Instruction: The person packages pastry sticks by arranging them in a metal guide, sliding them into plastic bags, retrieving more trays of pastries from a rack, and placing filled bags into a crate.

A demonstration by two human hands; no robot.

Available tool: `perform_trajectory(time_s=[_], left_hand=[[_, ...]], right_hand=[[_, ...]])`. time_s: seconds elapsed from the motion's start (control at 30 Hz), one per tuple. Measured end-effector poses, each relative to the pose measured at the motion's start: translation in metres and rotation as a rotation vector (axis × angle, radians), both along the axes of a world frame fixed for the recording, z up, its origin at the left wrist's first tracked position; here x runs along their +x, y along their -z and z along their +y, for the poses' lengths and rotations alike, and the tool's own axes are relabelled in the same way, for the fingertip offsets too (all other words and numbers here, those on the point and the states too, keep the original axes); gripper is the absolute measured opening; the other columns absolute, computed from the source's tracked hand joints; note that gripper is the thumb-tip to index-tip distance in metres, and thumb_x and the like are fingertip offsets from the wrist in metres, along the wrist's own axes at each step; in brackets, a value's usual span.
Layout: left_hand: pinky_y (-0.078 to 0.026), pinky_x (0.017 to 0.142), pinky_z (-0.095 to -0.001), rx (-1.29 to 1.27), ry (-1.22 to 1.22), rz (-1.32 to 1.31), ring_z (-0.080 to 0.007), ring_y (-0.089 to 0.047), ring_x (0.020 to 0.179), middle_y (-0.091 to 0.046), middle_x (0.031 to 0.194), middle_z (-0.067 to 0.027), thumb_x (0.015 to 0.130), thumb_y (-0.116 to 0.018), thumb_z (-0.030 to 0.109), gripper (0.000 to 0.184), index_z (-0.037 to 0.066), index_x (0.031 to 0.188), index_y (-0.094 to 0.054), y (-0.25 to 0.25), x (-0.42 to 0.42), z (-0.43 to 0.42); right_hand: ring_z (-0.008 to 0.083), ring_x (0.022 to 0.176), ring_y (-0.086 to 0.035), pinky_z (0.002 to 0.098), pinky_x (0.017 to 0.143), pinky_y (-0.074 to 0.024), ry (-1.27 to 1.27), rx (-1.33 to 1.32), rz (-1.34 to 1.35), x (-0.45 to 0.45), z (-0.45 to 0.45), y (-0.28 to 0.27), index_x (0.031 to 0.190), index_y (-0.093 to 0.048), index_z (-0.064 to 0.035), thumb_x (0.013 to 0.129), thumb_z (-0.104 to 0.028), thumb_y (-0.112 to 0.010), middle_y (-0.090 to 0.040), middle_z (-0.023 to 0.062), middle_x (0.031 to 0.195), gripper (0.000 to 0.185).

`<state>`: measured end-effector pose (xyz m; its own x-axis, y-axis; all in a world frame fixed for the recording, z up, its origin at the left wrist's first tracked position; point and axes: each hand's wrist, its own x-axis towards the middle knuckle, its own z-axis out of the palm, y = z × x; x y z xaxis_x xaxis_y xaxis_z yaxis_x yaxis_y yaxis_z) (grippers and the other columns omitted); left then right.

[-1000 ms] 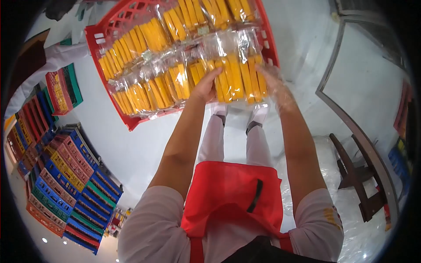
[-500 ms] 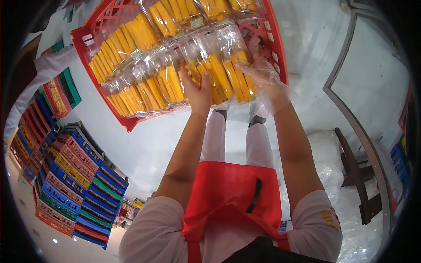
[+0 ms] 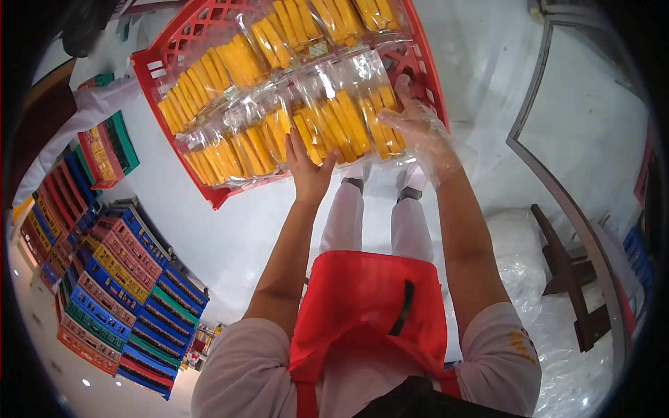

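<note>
Flanking part of the near row of bagged yellow sticks (image 3: 341,124) in the red crate (image 3: 431,78), the left hand (image 3: 311,174) and film-gloved right hand (image 3: 421,132) rest with fingers spread, not closed. The end bag (image 3: 377,115), long axis pointing away from the body, lies immediately left of the nearer, right hand's fingers.

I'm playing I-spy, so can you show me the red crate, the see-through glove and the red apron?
Red crate (image 3: 413,26), head view: on its right-hand wall.
See-through glove (image 3: 426,132), head view: on its back.
Red apron (image 3: 368,296), head view: middle of its front.
</note>
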<state>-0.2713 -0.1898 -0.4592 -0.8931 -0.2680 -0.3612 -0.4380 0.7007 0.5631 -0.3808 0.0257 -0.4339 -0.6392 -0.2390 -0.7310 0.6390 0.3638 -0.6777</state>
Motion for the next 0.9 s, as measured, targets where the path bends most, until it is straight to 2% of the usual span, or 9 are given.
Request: perform_trajectory(time_s=[0.23,0.37,0.47,0.53,0.57,0.73,0.77,0.8,0.9], left_hand=[[-0.025,0.103,-0.0446,-0.088,0.038,-0.038,-0.0409,-0.023,0.127,-0.018,0.138,-0.0269,0.074,-0.071,0.026,0.086,0.000,0.136,-0.018,-0.024,0.037,-0.021],[-0.030,0.099,-0.0445,-0.226,0.061,-0.124,-0.0428,-0.031,0.121,-0.031,0.133,-0.0262,0.071,-0.072,0.029,0.051,0.005,0.112,-0.055,-0.056,0.086,-0.072],[-0.041,0.085,-0.0424,-0.268,0.146,-0.258,-0.0344,-0.057,0.086,-0.062,0.084,-0.0200,0.081,-0.059,0.029,0.030,0.001,0.074,-0.063,-0.097,0.126,-0.127],[-0.042,0.070,-0.0416,-0.133,-0.094,-0.344,-0.0339,-0.057,0.071,-0.060,0.070,-0.0189,0.088,-0.041,0.035,0.048,-0.002,0.066,-0.061,-0.158,0.138,-0.137],[-0.042,0.070,-0.0420,-0.239,-0.073,-0.340,-0.0340,-0.057,0.071,-0.060,0.069,-0.0189,0.089,-0.037,0.035,0.050,-0.001,0.065,-0.061,-0.175,0.152,-0.151],[-0.043,0.071,-0.0436,-0.359,-0.262,-0.185,-0.0337,-0.058,0.072,-0.060,0.070,-0.0200,0.089,-0.036,0.035,0.051,0.000,0.062,-0.061,-0.256,0.176,-0.180],[-0.044,0.072,-0.0432,-0.355,-0.298,-0.201,-0.0339,-0.058,0.074,-0.061,0.072,-0.0197,0.089,-0.037,0.034,0.049,0.000,0.064,-0.062,-0.265,0.176,-0.181],[-0.044,0.074,-0.0429,-0.344,-0.329,-0.217,-0.0341,-0.059,0.076,-0.061,0.073,-0.0193,0.088,-0.039,0.033,0.047,0.000,0.065,-0.063,-0.266,0.174,-0.184],[-0.045,0.081,-0.0417,-0.376,-0.192,-0.401,-0.0331,-0.059,0.086,-0.063,0.087,-0.0183,0.084,-0.048,0.036,0.038,0.002,0.086,-0.065,-0.242,0.172,-0.201]], right_hand=[[0.0351,0.108,-0.049,0.0356,0.091,-0.0368,-0.205,0.336,0.275,0.023,0.005,0.022,0.137,-0.015,-0.0010,0.083,-0.030,-0.051,-0.050,0.0239,0.117,0.071],[0.0354,0.102,-0.051,0.0415,0.086,-0.0403,-0.130,0.380,-0.112,0.022,0.033,-0.035,0.119,-0.047,-0.0073,0.085,-0.027,-0.044,-0.055,0.0166,0.112,0.039],[0.0312,0.087,-0.055,0.0434,0.075,-0.0431,-0.513,0.646,0.783,0.095,0.088,0.000,0.088,-0.059,-0.0076,0.082,-0.018,-0.044,-0.059,0.0138,0.087,0.019],[0.0301,0.075,-0.057,0.0453,0.067,-0.0440,-0.662,0.670,0.981,0.156,0.139,0.028,0.070,-0.062,-0.0097,0.079,-0.018,-0.049,-0.058,0.0143,0.073,0.017],[0.0262,0.081,-0.057,0.0408,0.072,-0.0447,-1.133,0.731,0.621,0.190,0.169,0.050,0.083,-0.063,-0.0106,0.081,-0.025,-0.050,-0.059,0.0079,0.079,0.019],[0.0266,0.101,-0.057,0.0378,0.084,-0.0475,-1.804,0.508,0.104,0.267,0.252,-0.098,0.103,-0.062,-0.0088,0.085,-0.028,-0.043,-0.060,0.0089,0.111,0.033],[0.0256,0.097,-0.059,0.0355,0.081,-0.0486,-1.381,0.690,-0.105,0.305,0.287,-0.071,0.099,-0.064,-0.0099,0.082,-0.021,-0.048,-0.062,0.0090,0.107,0.026],[0.0177,0.078,-0.063,0.0356,0.064,-0.0513,-1.728,0.676,0.119,0.283,0.263,-0.156,0.075,-0.064,-0.0131,0.077,-0.012,-0.047,-0.066,0.0014,0.080,0.018],[0.0242,0.082,-0.062,0.0355,0.074,-0.0487,-1.214,0.800,0.365,0.299,0.279,-0.207,0.087,-0.065,-0.0105,0.079,-0.016,-0.052,-0.065,0.0065,0.095,0.016]])
